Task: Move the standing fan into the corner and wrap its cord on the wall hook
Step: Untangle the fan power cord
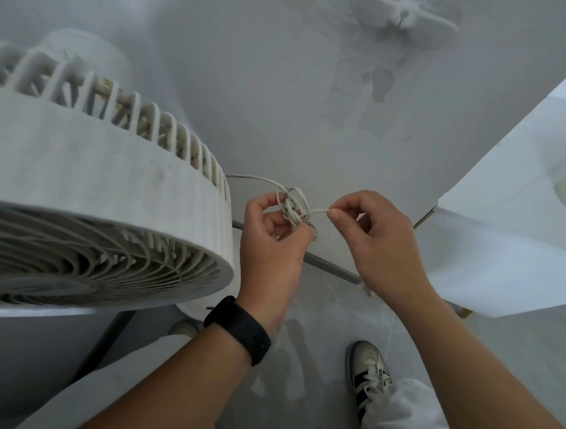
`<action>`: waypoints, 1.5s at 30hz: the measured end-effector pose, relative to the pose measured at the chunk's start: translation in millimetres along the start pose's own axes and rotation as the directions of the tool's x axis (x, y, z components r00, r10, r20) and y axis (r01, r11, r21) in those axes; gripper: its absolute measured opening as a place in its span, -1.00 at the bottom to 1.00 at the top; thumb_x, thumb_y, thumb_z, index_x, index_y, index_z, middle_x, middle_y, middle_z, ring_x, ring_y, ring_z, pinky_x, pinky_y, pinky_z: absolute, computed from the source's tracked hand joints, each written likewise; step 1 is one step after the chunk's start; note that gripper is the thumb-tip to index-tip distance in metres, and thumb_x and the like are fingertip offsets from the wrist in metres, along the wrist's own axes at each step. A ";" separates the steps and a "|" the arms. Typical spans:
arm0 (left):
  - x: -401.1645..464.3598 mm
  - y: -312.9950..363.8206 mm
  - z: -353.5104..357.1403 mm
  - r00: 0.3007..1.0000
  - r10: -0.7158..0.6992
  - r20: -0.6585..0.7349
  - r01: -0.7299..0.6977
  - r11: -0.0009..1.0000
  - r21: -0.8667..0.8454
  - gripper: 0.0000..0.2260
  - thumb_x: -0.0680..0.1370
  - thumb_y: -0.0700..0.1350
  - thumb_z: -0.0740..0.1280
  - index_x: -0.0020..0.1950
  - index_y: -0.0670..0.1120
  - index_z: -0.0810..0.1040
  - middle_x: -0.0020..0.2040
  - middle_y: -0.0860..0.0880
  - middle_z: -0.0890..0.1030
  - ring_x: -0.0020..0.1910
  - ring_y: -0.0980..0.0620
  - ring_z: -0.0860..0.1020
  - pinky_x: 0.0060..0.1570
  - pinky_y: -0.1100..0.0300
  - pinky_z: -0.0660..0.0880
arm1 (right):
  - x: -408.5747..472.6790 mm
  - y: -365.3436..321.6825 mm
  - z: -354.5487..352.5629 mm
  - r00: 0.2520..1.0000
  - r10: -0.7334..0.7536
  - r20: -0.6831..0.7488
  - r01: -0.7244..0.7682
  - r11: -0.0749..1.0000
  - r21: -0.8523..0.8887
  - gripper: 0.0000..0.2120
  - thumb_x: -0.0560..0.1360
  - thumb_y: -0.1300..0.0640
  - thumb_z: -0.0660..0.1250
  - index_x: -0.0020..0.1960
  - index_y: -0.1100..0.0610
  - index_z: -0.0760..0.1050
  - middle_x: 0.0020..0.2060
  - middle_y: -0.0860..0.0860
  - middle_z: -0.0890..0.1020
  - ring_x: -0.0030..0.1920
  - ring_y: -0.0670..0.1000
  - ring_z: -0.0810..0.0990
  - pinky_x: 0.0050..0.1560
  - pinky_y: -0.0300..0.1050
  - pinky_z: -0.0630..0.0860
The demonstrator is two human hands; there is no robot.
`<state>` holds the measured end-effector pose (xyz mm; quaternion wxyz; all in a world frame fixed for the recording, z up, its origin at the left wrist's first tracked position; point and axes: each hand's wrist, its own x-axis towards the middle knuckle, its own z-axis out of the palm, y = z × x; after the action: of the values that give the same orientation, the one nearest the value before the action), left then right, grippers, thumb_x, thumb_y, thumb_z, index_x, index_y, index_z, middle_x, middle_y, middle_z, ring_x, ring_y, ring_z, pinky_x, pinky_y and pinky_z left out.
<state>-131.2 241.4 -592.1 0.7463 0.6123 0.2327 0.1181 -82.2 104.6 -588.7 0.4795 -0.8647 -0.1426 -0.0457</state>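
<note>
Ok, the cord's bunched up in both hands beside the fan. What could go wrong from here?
1. The cord looks tangled into a knot between the left hand and right hand; pulling the pinched strand may tighten it instead of freeing it.
2. A strand runs back to the fan; a hard tug might shift or tip it.
3. The wall hook sits well above the hands, so a knotted, shortened cord may not reach.

The fan head (85, 206) crowds my left, nearly touching my left hand (270, 241). A white panel (514, 233) closes off my right. Between them, open wall (268, 99) rises bare above my hands to the hook (404, 18); nothing blocks that reach.
</note>
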 end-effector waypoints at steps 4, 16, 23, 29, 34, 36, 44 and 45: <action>0.8 -0.7 -2.6 1.000 0.029 0.010 -0.030 0.998 0.063 -0.65 0.51 -0.25 0.52 0.19 0.06 0.54 0.03 0.03 0.75 0.09 0.04 0.69 0.21 0.03 0.61 | -0.3 -1.4 -0.3 0.999 -0.049 -0.015 0.048 0.998 -0.046 -0.95 0.55 0.13 0.48 -0.08 0.02 0.64 -0.22 -0.18 0.56 -0.20 -0.19 0.51 -0.18 -0.46 0.34; 0.6 2.6 -1.3 0.989 0.140 0.042 -0.144 0.981 0.130 -0.72 0.52 -0.16 0.56 0.13 -0.07 0.52 0.02 -0.02 0.70 -0.01 0.08 0.67 -0.02 0.31 0.58 | -3.4 -9.9 9.7 1.000 -0.022 0.006 0.022 1.000 0.004 -0.87 0.55 -0.06 0.45 0.02 -0.03 0.64 -0.14 -0.18 0.62 -0.19 -0.29 0.52 -0.18 -0.43 0.33; -2.7 -3.8 -1.9 0.980 0.195 -0.035 -0.179 0.946 0.270 -0.58 0.57 -0.15 0.45 0.25 0.18 0.32 0.14 0.03 0.51 -0.02 0.17 0.60 -0.09 0.30 0.54 | 2.4 -12.1 28.5 0.994 -0.065 -0.084 0.054 0.991 -0.121 -0.92 0.58 0.06 0.42 -0.06 0.03 0.67 -0.19 -0.15 0.62 -0.18 -0.19 0.51 -0.11 -0.30 0.37; -0.1 1.4 -6.6 0.972 0.223 0.068 -0.231 0.884 0.405 -0.83 0.66 -0.14 0.33 0.08 0.16 0.59 0.24 0.06 0.35 0.02 0.38 0.50 -0.07 0.52 0.46 | 3.2 -16.7 30.6 0.984 -0.175 -0.041 0.168 0.977 -0.133 -0.87 0.60 0.15 0.39 0.09 0.06 0.70 -0.10 -0.09 0.67 -0.08 -0.11 0.59 -0.02 -0.23 0.51; 6.0 -3.0 -9.4 0.946 0.309 0.101 -0.318 0.812 0.489 -0.96 0.64 0.00 0.40 0.06 0.11 0.63 0.20 0.09 0.35 0.11 0.31 0.44 0.00 0.55 0.40 | 3.1 -13.7 23.3 0.979 -0.200 -0.034 0.197 0.976 -0.090 -0.83 0.63 0.16 0.37 0.18 0.07 0.68 -0.05 -0.10 0.68 -0.04 -0.13 0.62 0.02 -0.20 0.55; 8.4 -4.6 -10.3 0.918 0.385 0.093 -0.371 0.754 0.542 -0.97 0.62 -0.04 0.42 0.04 0.06 0.64 0.17 0.07 0.35 0.15 0.34 0.40 0.08 0.54 0.35 | 2.2 -13.3 22.6 0.980 -0.198 -0.031 0.195 0.977 -0.091 -0.84 0.64 0.16 0.37 0.18 0.08 0.67 -0.04 -0.10 0.68 -0.03 -0.13 0.62 0.02 -0.21 0.54; 5.3 -2.5 -5.7 0.969 0.234 0.081 -0.247 0.880 0.405 -0.87 0.69 -0.23 0.28 0.02 -0.01 0.50 0.14 0.04 0.35 -0.03 0.42 0.43 0.03 0.54 0.38 | 0.4 -23.7 23.3 0.998 -0.066 0.000 0.066 0.995 0.079 -0.86 0.66 0.11 0.32 0.13 0.04 0.65 -0.12 -0.14 0.70 -0.10 -0.09 0.66 -0.10 -0.22 0.57; 6.5 -2.9 -5.1 0.983 0.170 0.070 -0.184 0.910 0.371 -0.89 0.70 -0.19 0.25 0.03 -0.01 0.50 0.17 -0.01 0.39 -0.06 0.40 0.46 0.01 0.52 0.40 | 0.4 -24.6 23.5 1.000 -0.027 0.004 0.026 0.994 0.111 -0.88 0.67 0.10 0.31 0.10 0.01 0.64 -0.16 -0.12 0.69 -0.16 -0.06 0.65 -0.15 -0.16 0.57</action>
<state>-128.4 248.1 -597.0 0.6056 0.7644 0.1811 0.1272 -90.3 136.8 -581.1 0.5256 -0.8349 -0.1576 -0.0417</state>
